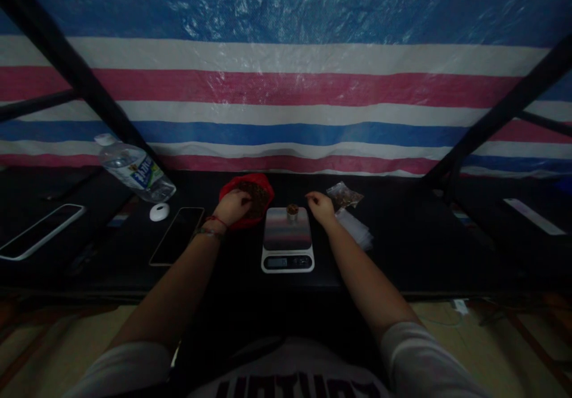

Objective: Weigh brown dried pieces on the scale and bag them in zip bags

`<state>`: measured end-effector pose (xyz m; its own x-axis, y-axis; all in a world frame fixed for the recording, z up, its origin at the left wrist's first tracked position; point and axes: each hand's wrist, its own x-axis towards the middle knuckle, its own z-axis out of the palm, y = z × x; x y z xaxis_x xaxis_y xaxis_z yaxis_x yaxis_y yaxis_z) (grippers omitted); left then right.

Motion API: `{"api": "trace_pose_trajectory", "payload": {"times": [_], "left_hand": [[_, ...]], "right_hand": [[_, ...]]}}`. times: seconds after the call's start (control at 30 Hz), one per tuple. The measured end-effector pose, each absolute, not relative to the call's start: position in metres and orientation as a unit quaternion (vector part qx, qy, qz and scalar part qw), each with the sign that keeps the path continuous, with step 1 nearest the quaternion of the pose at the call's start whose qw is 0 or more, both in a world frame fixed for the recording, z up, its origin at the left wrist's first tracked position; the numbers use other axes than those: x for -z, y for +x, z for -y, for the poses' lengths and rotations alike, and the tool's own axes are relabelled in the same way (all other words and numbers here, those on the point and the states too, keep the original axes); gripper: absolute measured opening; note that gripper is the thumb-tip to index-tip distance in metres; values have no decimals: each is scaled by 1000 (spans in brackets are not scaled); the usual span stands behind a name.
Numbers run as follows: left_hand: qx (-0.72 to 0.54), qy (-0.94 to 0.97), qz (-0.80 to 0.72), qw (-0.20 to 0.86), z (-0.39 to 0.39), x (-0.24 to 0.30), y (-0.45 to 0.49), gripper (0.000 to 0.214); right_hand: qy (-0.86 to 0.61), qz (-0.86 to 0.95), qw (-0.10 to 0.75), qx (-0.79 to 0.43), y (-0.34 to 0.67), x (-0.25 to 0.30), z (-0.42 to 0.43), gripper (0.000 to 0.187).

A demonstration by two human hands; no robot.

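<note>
My left hand (233, 206) reaches into a red bag (241, 221) that holds loose brown dried bits (258, 196). Its fingers are drawn together over the bits; what is between them cannot be made out. On the plate of a white kitchen scale (287, 240) stands a small round cup (292, 212) filled with brown material. My right hand (320, 207) hovers or rests just right of the scale, fingers curled in and apart from the cup. Anything between those fingers is too small to see. Beside it lie a clear bag with brown bits (344, 195) and flat clear bags (355, 229).
A water bottle (136, 168) leans at the left, near a white earphone case (159, 211) and a dark phone (176, 237). Farther left lies another phone (42, 231). A white strip-shaped object (534, 216) is at the right. Dark metal bars and a striped sheet (286, 88) bound the back.
</note>
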<state>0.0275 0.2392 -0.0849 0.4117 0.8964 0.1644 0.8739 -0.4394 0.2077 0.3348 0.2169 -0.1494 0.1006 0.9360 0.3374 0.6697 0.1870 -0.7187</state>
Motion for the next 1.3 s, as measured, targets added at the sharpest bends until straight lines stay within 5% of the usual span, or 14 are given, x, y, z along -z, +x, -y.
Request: {"api": "trace_pose_trajectory", "payload": {"times": [0.13, 0.37, 0.73, 0.87, 1.3], "left_hand": [[-120, 828, -547, 24, -237, 88, 31, 55], [-31, 844, -528, 94, -254, 82, 39, 29], [-52, 846, -521, 100, -250, 81, 40, 40], [-46, 835, -536, 118, -254, 83, 37, 24], [-110, 819, -554, 105, -254, 80, 26, 22]], "right_hand": [[-611, 645, 426, -173, 338, 149, -212, 26], [-609, 635, 439, -183, 338, 149, -211, 27], [-599, 634, 452, -187, 338, 148, -211, 27], [-594, 633, 459, -188, 338, 151, -211, 27], [-586, 632, 471, -189, 339, 152, -212, 24]]}}
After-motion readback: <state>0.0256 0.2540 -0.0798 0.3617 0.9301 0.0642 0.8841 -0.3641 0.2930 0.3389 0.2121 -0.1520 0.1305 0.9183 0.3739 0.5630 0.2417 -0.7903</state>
